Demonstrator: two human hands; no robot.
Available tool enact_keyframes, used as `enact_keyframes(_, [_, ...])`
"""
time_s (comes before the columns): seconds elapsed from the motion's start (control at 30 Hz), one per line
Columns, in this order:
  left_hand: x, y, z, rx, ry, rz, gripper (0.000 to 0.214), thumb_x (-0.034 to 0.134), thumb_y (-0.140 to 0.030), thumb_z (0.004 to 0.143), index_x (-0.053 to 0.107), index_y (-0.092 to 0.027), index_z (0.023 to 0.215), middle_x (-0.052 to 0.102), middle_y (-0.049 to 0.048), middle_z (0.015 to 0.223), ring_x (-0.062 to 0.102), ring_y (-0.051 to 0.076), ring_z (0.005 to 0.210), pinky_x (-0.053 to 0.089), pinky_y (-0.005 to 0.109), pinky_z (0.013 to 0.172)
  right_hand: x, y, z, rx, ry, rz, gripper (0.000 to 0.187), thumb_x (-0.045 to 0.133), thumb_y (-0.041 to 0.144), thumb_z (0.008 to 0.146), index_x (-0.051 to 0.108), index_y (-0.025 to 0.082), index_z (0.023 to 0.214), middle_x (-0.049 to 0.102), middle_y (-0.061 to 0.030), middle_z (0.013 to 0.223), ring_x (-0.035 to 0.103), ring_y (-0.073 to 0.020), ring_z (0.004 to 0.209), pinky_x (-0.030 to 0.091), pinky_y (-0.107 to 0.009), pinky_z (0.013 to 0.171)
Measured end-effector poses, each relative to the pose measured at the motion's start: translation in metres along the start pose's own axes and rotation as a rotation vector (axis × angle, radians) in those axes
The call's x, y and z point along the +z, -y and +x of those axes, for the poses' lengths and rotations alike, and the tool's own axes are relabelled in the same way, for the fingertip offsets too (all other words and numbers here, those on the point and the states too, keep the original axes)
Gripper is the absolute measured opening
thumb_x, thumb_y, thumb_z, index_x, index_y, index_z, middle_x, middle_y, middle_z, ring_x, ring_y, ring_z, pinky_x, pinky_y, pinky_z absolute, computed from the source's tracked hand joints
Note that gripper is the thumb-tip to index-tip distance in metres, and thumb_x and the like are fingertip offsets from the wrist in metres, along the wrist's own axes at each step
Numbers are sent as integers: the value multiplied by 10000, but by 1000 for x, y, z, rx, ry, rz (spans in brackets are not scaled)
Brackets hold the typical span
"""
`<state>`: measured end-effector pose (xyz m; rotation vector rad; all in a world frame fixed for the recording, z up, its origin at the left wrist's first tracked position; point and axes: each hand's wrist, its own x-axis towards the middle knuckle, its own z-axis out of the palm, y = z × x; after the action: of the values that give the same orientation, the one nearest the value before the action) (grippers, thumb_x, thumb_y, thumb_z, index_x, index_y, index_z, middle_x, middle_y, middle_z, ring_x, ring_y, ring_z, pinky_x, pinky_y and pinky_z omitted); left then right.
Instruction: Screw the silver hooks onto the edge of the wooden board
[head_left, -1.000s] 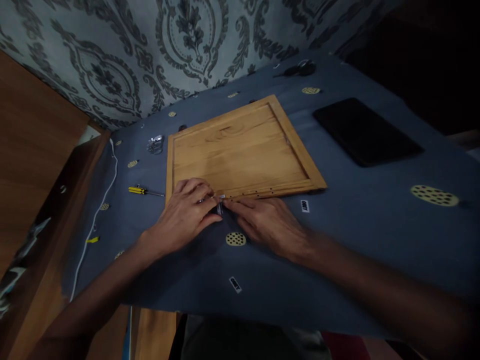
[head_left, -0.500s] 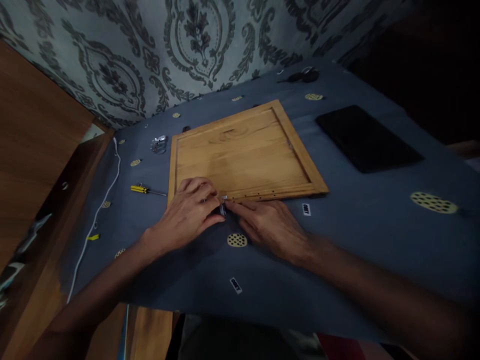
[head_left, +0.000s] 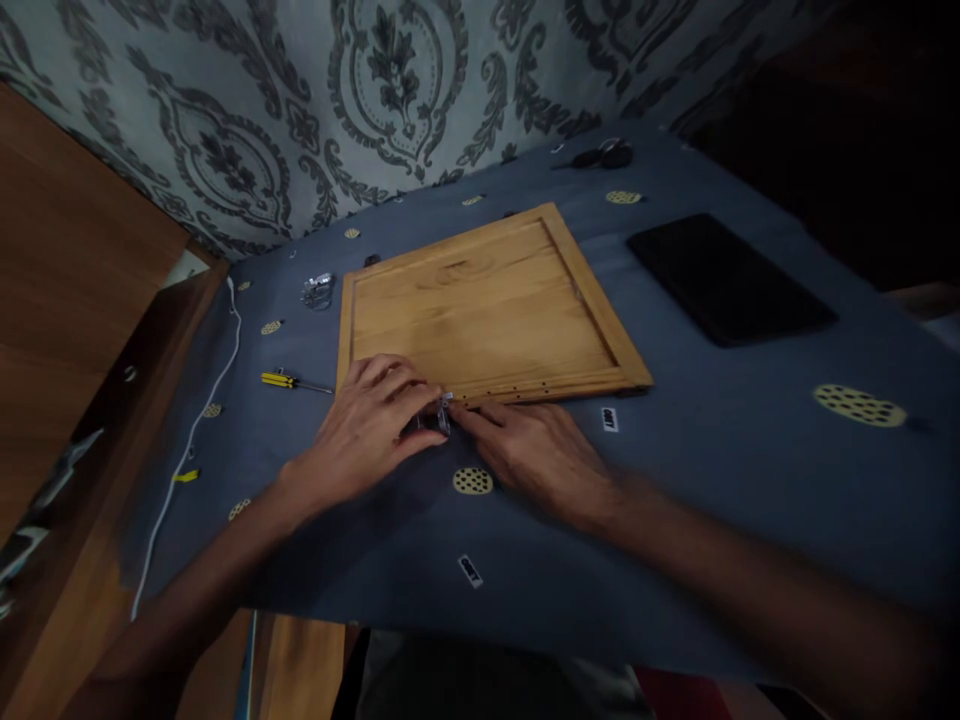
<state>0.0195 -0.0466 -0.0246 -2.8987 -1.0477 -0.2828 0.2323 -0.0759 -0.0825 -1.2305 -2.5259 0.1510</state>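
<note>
A framed wooden panel (head_left: 480, 310) like a cabinet door lies flat, with small dark holes along its near edge. At that edge, my left hand (head_left: 375, 425) grips a shiny metal hinge (head_left: 444, 413) between thumb and fingers. The hinge sits against the panel's edge, partly hidden by the fingers. My right hand (head_left: 536, 455) is closed beside it, its index fingertip touching or very near the hinge; whatever those fingers pinch is hidden. A yellow-handled screwdriver (head_left: 279, 380) rests left of the panel. Beyond it lies a cluster of shiny metal hardware (head_left: 318, 290).
A dark blue patterned cloth (head_left: 675, 520) covers the table. On the right lies a flat black tablet-like slab (head_left: 731, 280). A dark object (head_left: 615, 153) sits at the far edge. Along the left runs a white cable (head_left: 196, 425) with a yellow tag (head_left: 186, 476).
My left fingers have shifted slightly, showing more of the hinge. My right hand stays almost in place; the whole view has moved a little.
</note>
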Motion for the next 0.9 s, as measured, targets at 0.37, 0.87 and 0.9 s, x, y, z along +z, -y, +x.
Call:
enact_keyframes(0.37, [7,-5,-2,22,0,-13,268,687,-348,905,687,-169,1104,676,82,1073,548,287,1114,466,476,968,0,0,-1,12,-14,19,479,573,50,873,630,189,1328,783,-83,1044,734,-225,826,517,-312,657])
enact_keyframes(0.87, [11,-8,-1,-38,37,-10,255,704,-379,896,668,-160,1023,689,82,1071,556,275,1105,447,452,964,0,0,-1,20,-2,38,458,565,78,893,629,193,1332,779,-86,1077,728,-203,813,505,-292,644])
enact_keyframes(0.9, [11,-9,-1,-41,37,-6,248,701,-373,899,669,-161,1022,690,83,1068,559,274,1097,446,450,960,0,0,-1,23,2,37,466,566,77,891,626,193,1339,779,-88,1075,727,-206,808,503,-295,637])
